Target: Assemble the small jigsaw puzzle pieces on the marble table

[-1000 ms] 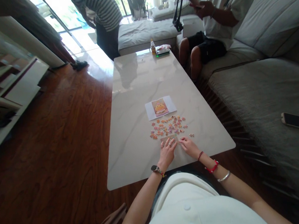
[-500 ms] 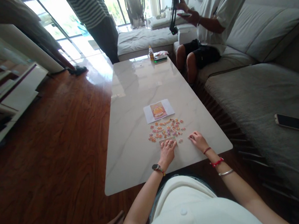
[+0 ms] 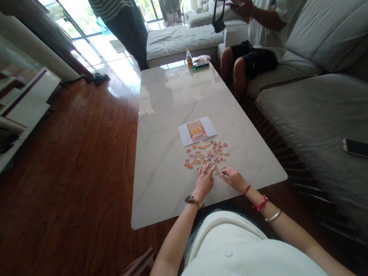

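Note:
My left hand (image 3: 204,181) lies over a joined strip of puzzle pieces (image 3: 217,169), fingers stretched out and resting on it, so part of the strip is hidden. Close by on the right, my right hand (image 3: 235,180) pinches a small puzzle piece (image 3: 223,174) at the strip's right end. Whether that piece is joined to the strip I cannot tell. Just beyond both hands, many loose puzzle pieces (image 3: 209,154) in pink, orange and purple are scattered. Behind them lies a white sheet with a printed picture (image 3: 196,130) of a yellow figure.
The marble-patterned table (image 3: 163,110) carries a bottle (image 3: 189,57) and a dark flat item (image 3: 200,64) at its far end. A person (image 3: 267,18) sits on the sofa at right, holding a device. A phone (image 3: 366,150) lies on the sofa. Another person (image 3: 115,16) stands beyond the table.
My right hand has moved left, bringing its piece to the strip. The strip now looks turned under my left hand. The whole view has shifted slightly.

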Action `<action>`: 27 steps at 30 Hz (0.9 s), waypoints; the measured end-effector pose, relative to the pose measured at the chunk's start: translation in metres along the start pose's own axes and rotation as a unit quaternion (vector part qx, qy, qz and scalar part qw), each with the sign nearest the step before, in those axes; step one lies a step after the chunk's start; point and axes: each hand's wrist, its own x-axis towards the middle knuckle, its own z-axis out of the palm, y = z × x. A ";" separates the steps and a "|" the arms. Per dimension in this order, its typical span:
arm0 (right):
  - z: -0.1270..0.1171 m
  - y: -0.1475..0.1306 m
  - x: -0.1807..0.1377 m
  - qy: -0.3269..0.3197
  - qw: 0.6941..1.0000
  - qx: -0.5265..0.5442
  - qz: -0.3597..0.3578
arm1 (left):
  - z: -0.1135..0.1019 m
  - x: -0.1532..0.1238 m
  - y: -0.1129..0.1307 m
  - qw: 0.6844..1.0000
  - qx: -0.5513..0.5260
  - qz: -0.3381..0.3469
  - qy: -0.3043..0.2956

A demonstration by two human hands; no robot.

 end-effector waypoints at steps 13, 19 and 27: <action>0.000 -0.002 0.007 -0.014 0.999 -0.045 0.018 | 0.004 -0.040 -0.004 0.995 0.064 -0.069 0.029; -0.024 0.035 0.002 0.000 0.994 -0.074 0.076 | 0.004 -0.048 -0.015 0.988 0.076 -0.127 0.050; -0.018 0.018 0.058 0.015 0.998 -0.028 0.052 | -0.003 -0.027 -0.024 0.985 0.049 -0.143 0.085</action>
